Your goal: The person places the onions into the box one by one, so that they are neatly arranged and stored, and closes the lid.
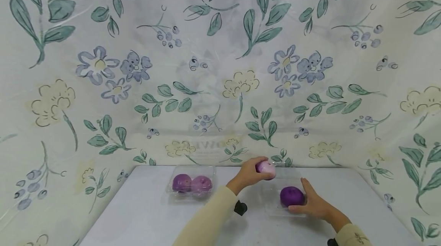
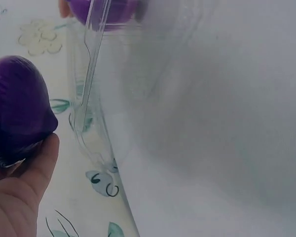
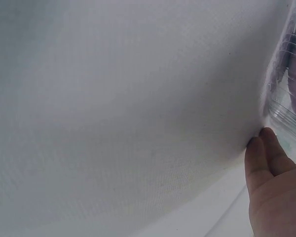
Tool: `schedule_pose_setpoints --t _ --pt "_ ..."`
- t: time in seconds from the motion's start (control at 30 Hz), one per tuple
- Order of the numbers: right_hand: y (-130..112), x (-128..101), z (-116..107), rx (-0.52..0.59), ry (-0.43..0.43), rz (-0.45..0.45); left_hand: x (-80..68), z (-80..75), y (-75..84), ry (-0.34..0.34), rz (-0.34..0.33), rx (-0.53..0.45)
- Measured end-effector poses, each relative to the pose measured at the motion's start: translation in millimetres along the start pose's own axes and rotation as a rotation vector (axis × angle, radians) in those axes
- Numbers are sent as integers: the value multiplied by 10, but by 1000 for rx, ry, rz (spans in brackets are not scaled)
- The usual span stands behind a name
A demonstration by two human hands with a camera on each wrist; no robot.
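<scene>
The purple bun (image 1: 265, 169) is held in the left hand (image 1: 249, 174), fingers curled round it, raised above the far edge of the clear tray (image 1: 275, 208). The bun is roughly round, with no marked long axis. It lies at the fingertips, on the side of the hand facing the tray.

Inside the tray sits a second, darker purple bun (image 1: 292, 195). The right hand (image 1: 315, 203) rests against the tray's right side, fingers straight and touching its wall beside that bun, gripping nothing. The left hand is the nearer one to the raised bun.

Left of the tray, well apart on the worktop (image 1: 144, 211), stands a clear box (image 1: 190, 187) containing two more buns.
</scene>
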State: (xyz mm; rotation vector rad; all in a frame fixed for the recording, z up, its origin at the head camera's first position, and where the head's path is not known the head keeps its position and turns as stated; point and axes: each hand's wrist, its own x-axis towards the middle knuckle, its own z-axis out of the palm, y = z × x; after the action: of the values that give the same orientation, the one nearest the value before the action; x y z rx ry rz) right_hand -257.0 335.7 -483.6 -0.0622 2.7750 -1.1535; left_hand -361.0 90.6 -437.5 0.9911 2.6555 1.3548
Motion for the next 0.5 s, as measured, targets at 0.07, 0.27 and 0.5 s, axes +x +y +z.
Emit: schedule_pose_setpoints --t 0.07,0.27,0.5 --pt "4 8 6 0 -1 -4 -11 8 14 -20 7 32" --pt "-2 -6 -2 -10 -1 -19 -73 71 35 -95 32 92" --pt "8 -10 -3 -14 -6 -20 -126 177 34 -123 49 115"
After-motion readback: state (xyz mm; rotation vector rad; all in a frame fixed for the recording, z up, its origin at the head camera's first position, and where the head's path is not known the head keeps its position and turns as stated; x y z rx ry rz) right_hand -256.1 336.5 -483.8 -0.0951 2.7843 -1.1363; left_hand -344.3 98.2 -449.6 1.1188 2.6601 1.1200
